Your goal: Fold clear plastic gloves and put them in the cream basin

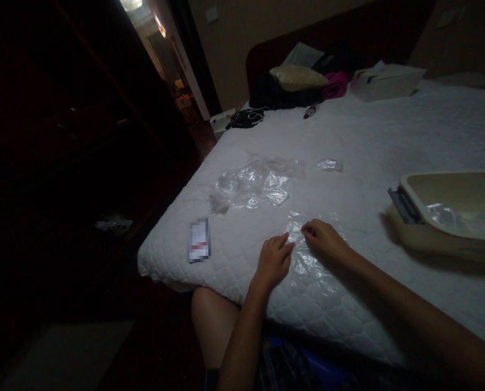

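Note:
A clear plastic bag (307,263) lies spread on the white quilted bed cover, in front of me. My left hand (274,258) rests at the bag's left edge, palm down, its fingers stretched and apart. At the bag's upper part, my right hand (323,237) is closed, thumb and fingertips pinched on the film. Beyond both hands, a heap of crumpled clear plastic bags (253,182) covers part of the bed. One small folded plastic bag (330,164) lies apart, to the right of that heap.
A cream plastic bin (433,239) with a grey handle stands at the right, with clear plastic inside. To the left lies a phone (199,240) with a blurred screen. Toward the headboard are a white box (387,81), a pillow (297,77) and dark clothes (281,95).

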Tool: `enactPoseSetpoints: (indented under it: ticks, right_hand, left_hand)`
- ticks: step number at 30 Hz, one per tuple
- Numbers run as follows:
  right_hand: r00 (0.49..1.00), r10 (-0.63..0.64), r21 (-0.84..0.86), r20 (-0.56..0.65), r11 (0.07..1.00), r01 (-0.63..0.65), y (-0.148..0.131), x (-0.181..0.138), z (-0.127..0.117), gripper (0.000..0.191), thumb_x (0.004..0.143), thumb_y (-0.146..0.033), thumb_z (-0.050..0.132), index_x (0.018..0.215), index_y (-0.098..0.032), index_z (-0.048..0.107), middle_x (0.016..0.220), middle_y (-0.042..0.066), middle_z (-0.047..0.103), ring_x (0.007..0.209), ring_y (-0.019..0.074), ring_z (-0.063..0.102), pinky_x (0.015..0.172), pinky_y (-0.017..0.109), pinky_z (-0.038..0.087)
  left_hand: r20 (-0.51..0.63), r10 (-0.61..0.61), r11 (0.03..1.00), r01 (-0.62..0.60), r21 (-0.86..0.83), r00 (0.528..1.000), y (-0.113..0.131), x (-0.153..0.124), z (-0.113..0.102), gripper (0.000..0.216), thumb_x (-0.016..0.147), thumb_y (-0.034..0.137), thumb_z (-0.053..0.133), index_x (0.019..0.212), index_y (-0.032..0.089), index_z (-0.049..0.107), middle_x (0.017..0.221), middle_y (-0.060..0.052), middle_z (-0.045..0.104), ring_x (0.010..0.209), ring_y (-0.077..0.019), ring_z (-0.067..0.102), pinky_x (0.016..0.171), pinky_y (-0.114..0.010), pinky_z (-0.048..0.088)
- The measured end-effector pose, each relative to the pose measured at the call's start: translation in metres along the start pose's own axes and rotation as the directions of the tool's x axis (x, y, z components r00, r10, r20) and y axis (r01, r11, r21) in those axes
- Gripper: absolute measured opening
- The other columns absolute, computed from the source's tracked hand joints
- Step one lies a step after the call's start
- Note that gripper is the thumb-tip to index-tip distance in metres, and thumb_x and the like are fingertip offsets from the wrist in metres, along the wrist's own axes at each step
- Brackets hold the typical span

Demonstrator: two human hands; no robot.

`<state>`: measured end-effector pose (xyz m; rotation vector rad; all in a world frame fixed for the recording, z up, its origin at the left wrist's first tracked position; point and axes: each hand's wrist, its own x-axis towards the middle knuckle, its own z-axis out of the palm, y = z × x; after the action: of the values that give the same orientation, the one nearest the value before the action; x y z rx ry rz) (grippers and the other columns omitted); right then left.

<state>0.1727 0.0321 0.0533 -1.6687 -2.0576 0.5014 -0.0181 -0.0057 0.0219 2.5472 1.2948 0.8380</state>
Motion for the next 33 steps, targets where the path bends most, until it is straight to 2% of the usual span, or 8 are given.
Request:
enactPoseSetpoints:
  ticks: [11, 18, 23, 26, 33]
  right_hand:
    - [0.999, -0.039, -0.1, -0.004, 0.994, 0.039, -0.008, -0.006, -0.006, 0.024, 0.085, -0.022, 0.041, 0.085, -0.015, 0.065, 0.085, 0.008, 0.058, 0.078, 0.0161, 0.055, 0.071, 0.025, 0.039]
    - [0.997, -0.079, -0.106, -0.009, 0.991, 0.077, -0.01, -0.007, -0.008, 0.024, 0.084, -0.022, 0.043, 0.092, -0.013, 0.064, 0.093, 0.01, 0.057, 0.083, 0.0183, 0.056, 0.076, 0.028, 0.042]
    - [0.994, -0.102, -0.051, -0.029, 0.994, 0.1, -0.01, -0.01, -0.008, 0.025, 0.084, -0.021, 0.044, 0.098, -0.013, 0.063, 0.096, 0.01, 0.058, 0.085, 0.0189, 0.057, 0.077, 0.029, 0.044]
    - [0.992, -0.126, -0.022, -0.011, 0.992, 0.126, -0.012, -0.014, -0.009, 0.025, 0.083, -0.019, 0.043, 0.097, -0.015, 0.063, 0.095, 0.009, 0.059, 0.083, 0.0177, 0.058, 0.076, 0.028, 0.044]
    - [0.992, -0.109, -0.109, 0.062, 0.987, 0.115, -0.008, -0.013, -0.013, 0.027, 0.087, -0.024, 0.039, 0.088, -0.015, 0.064, 0.086, 0.009, 0.058, 0.076, 0.0173, 0.057, 0.07, 0.027, 0.043]
  left_hand:
    - [0.013, -0.009, 1.0, 0.009, -0.012, 1.0, 0.002, 0.001, -0.002, 0.029, 0.081, 0.013, 0.052, 0.108, 0.021, 0.057, 0.127, -0.004, 0.053, 0.111, -0.0209, 0.046, 0.094, -0.039, 0.041]
    - [-0.038, -0.005, 1.0, 0.005, -0.009, 0.999, -0.001, -0.003, 0.003, 0.029, 0.082, 0.015, 0.052, 0.11, 0.021, 0.058, 0.132, -0.008, 0.047, 0.116, -0.0222, 0.045, 0.095, -0.04, 0.04]
    - [-0.017, 0.01, 1.0, -0.01, -0.013, 1.0, 0.0, -0.002, 0.001, 0.031, 0.084, 0.016, 0.05, 0.114, 0.021, 0.055, 0.12, -0.006, 0.055, 0.112, -0.0206, 0.047, 0.094, -0.039, 0.041]
    - [-0.012, 0.015, 1.0, -0.015, -0.018, 1.0, 0.001, -0.001, 0.0, 0.031, 0.084, 0.017, 0.049, 0.114, 0.021, 0.054, 0.122, -0.005, 0.055, 0.112, -0.0204, 0.047, 0.094, -0.039, 0.041]
    - [-0.018, 0.026, 1.0, -0.026, -0.007, 1.0, 0.001, -0.001, -0.002, 0.027, 0.085, 0.018, 0.049, 0.111, 0.021, 0.056, 0.127, -0.005, 0.052, 0.113, -0.0203, 0.047, 0.093, -0.039, 0.041]
